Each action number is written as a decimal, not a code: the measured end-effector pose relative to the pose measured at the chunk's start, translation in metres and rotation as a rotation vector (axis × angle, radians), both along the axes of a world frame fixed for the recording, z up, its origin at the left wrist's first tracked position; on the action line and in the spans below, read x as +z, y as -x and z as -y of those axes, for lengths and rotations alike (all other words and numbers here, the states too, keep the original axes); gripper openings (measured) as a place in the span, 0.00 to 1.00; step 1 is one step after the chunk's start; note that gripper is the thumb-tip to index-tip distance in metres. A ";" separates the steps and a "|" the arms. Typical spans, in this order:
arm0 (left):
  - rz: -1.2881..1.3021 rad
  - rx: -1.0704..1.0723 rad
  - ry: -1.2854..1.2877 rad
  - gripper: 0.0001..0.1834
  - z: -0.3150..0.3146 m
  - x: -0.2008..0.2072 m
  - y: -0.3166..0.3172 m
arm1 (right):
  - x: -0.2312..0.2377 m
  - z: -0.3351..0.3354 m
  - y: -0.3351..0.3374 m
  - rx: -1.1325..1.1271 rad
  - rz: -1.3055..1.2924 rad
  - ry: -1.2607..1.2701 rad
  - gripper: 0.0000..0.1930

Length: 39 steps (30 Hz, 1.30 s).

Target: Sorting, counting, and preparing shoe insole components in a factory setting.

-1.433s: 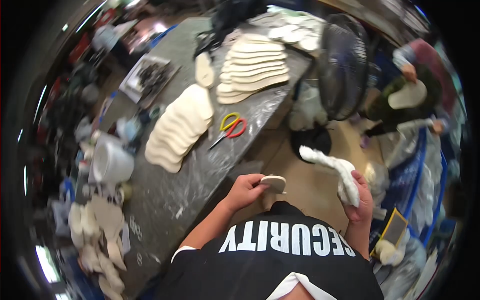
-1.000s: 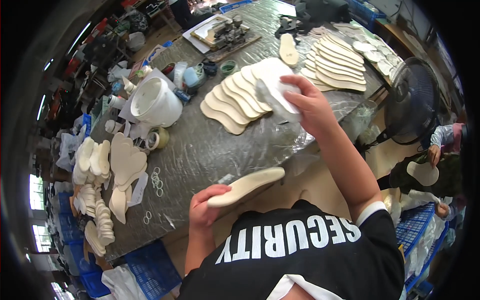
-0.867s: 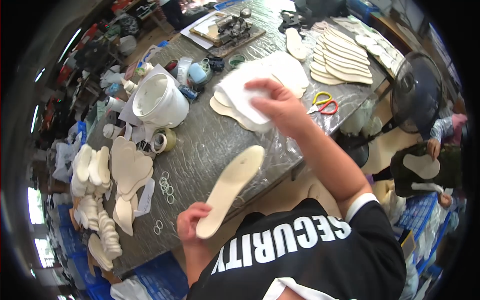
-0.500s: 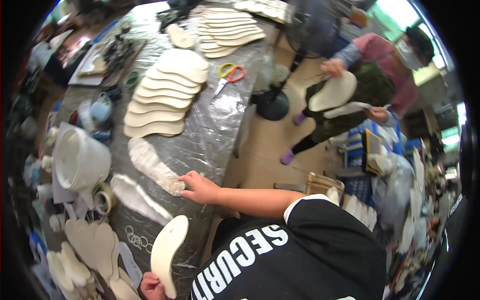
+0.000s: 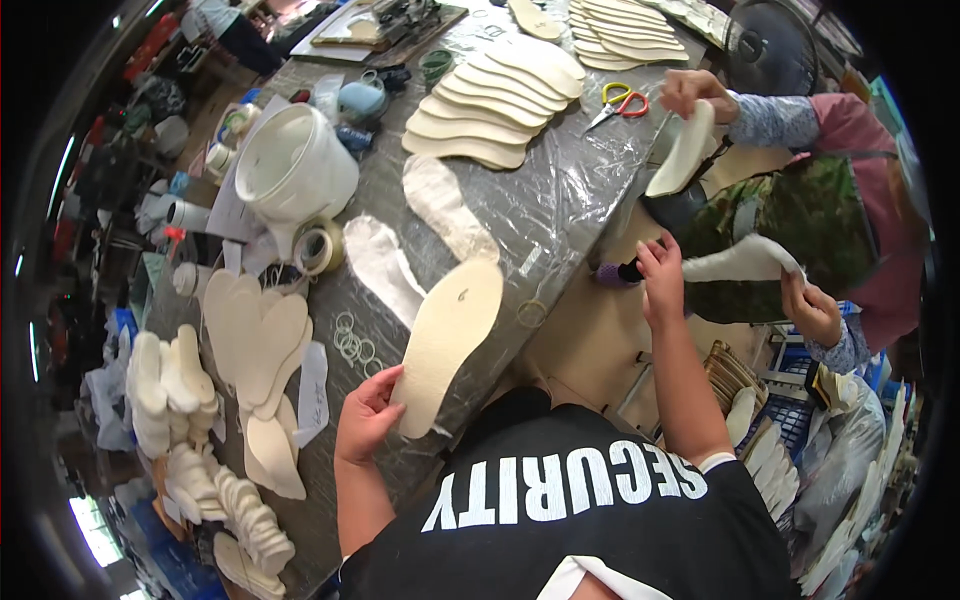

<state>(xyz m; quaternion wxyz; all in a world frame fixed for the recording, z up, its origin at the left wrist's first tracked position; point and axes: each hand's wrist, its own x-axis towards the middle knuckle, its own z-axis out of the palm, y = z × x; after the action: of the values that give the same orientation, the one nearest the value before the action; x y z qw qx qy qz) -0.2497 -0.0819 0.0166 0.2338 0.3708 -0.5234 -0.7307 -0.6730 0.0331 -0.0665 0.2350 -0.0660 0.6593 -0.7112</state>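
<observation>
My left hand (image 5: 370, 415) grips the edge of a cream insole (image 5: 452, 345) between thumb and fingers, tilted over the table's near side. My right hand (image 5: 661, 275) is raised beyond the table edge with fingers apart, holding nothing I can make out. Beside it is the tip of a fluffy white insole (image 5: 745, 262); whether they touch I cannot tell. A co-worker's hand (image 5: 810, 310) holds that insole's other end. The co-worker's other hand (image 5: 697, 93) holds another cream insole (image 5: 684, 150). Two fluffy white insole pieces (image 5: 448, 208) (image 5: 383, 265) lie just past my held insole.
Fanned cream insoles (image 5: 490, 105), scissors (image 5: 618, 103) and a second stack (image 5: 625, 30) lie farther back. A white bucket (image 5: 298, 165), tape roll (image 5: 318, 247), rings (image 5: 355, 342) and more insoles (image 5: 258, 335) are at the left. A fan (image 5: 770, 50) stands behind the co-worker.
My right hand has left the fluffy piece on the table and swung right toward the co-worker. My left hand has raised the cream insole. The co-worker has come closer to the table.
</observation>
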 end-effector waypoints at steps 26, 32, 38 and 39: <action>0.821 0.170 -0.152 0.24 -0.099 -0.056 -0.365 | 0.080 0.026 -0.339 0.816 0.311 0.659 0.29; 0.625 0.401 -0.142 0.14 -0.117 -0.064 -0.392 | 0.052 0.002 -0.405 0.909 0.910 0.465 0.31; 0.518 0.338 -0.087 0.14 -0.103 -0.073 -0.370 | 0.012 -0.014 -0.419 0.808 1.238 0.361 0.27; 0.524 0.351 -0.092 0.14 -0.101 -0.071 -0.363 | 0.003 -0.017 -0.420 0.753 1.224 0.339 0.27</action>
<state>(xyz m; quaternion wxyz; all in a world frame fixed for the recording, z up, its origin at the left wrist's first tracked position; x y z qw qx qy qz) 0.1131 0.0187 -0.0547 0.1966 0.6412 -0.4600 -0.5819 -0.2532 0.0501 -0.0638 0.7756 0.0852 0.2240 -0.5840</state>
